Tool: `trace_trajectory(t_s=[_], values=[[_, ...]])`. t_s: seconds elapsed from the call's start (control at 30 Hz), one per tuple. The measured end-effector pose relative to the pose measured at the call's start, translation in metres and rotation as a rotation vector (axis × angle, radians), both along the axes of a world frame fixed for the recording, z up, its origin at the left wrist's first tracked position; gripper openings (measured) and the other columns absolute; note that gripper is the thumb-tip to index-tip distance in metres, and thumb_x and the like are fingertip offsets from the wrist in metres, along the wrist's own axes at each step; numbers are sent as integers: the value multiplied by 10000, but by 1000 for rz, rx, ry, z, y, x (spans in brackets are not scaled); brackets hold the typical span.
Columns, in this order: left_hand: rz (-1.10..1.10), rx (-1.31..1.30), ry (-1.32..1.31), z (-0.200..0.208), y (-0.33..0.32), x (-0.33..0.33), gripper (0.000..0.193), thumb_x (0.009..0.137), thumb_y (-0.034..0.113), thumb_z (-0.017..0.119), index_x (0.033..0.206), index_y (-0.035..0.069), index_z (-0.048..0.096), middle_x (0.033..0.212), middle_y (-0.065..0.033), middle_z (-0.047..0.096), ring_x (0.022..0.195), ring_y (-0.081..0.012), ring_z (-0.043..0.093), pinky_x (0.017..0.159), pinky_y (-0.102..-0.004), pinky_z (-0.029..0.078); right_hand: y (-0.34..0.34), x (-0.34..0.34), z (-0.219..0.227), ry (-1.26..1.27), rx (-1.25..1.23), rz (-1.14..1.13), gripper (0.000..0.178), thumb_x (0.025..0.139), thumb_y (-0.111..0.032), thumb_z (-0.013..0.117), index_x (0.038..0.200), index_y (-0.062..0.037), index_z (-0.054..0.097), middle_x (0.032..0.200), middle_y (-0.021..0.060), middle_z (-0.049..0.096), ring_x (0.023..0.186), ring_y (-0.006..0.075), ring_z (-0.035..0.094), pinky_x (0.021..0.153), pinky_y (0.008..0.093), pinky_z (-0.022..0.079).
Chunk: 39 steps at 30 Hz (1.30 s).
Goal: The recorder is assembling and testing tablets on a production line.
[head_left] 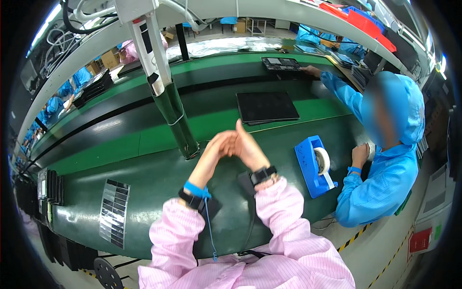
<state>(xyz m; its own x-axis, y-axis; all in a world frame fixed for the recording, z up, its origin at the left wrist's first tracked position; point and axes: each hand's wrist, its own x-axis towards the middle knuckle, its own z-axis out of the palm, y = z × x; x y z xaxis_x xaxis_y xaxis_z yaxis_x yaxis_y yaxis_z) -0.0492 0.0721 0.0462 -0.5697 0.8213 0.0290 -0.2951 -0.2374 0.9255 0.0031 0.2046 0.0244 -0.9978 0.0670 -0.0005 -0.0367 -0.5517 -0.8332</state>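
Note:
My left hand (219,145) and my right hand (249,148) meet in front of me, above the green work surface. The left fingers are curled in against the right hand, and no object shows between them. On the right hand one digit stretches up and away; its other fingers are partly hidden. A blue wrist strap (196,189) with a coiled cord circles my left wrist, and dark bands are on both wrists. Just beyond my hands lies a flat black tablet-like panel (267,107). To their right stands a blue tape dispenser (304,166) with a white roll.
A green-wrapped post (177,120) rises left of my hands. A dark strip sheet (114,212) and a stack of black panels (50,187) lie at left. At right, a co-worker in blue (385,183) reaches to an opened device (280,64) on the far belt.

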Motion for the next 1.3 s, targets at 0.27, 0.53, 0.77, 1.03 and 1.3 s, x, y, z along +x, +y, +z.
trace_trajectory(t_s=[0.27, 0.53, 0.77, 1.03, 1.3], values=[[293, -448, 400, -37, 99, -106, 576, 867, 431, 514, 1240, 2, 418, 1193, -100, 484, 1152, -197, 406, 961, -313, 307, 140, -58, -6, -635, 1284, -960, 401, 844, -419, 504, 979, -70, 647, 1038, 152, 611, 977, 336, 574, 805, 466, 464], [279, -262, 194, -72, 129, -109, 739, 857, 391, 521, 1368, -53, 224, 1427, -207, 247, 1347, -279, 194, 1082, -331, 168, 238, -19, -75, -789, 1164, -1174, 514, 875, -418, 441, 1239, -56, 467, 1207, 193, 523, 1100, 378, 496, 913, 481, 386], [237, -154, 12, -89, 147, -104, 893, 795, 450, 569, 1403, -29, 125, 1492, -146, 50, 1381, -240, 38, 1098, -332, 101, 245, -41, -68, -816, 1009, -1117, 509, 848, -488, 455, 1145, -86, 551, 1124, 140, 598, 1069, 354, 535, 917, 463, 379], [232, -254, -94, -47, 130, -81, 837, 754, 543, 567, 1395, 91, 277, 1499, -100, -87, 1379, -250, -61, 1094, -412, 9, 266, -35, -76, -702, 822, -1101, 482, 750, -362, 640, 967, 68, 627, 1010, 238, 621, 973, 357, 586, 854, 398, 438], [175, -208, -65, -8, 83, -57, 1020, 724, 581, 597, 1417, 8, 116, 1498, -129, -33, 1377, -207, -64, 1095, -346, -20, 179, -1, 9, -775, 1276, -1090, 371, 770, -329, 549, 968, -33, 652, 999, 236, 616, 950, 409, 575, 823, 445, 452]])
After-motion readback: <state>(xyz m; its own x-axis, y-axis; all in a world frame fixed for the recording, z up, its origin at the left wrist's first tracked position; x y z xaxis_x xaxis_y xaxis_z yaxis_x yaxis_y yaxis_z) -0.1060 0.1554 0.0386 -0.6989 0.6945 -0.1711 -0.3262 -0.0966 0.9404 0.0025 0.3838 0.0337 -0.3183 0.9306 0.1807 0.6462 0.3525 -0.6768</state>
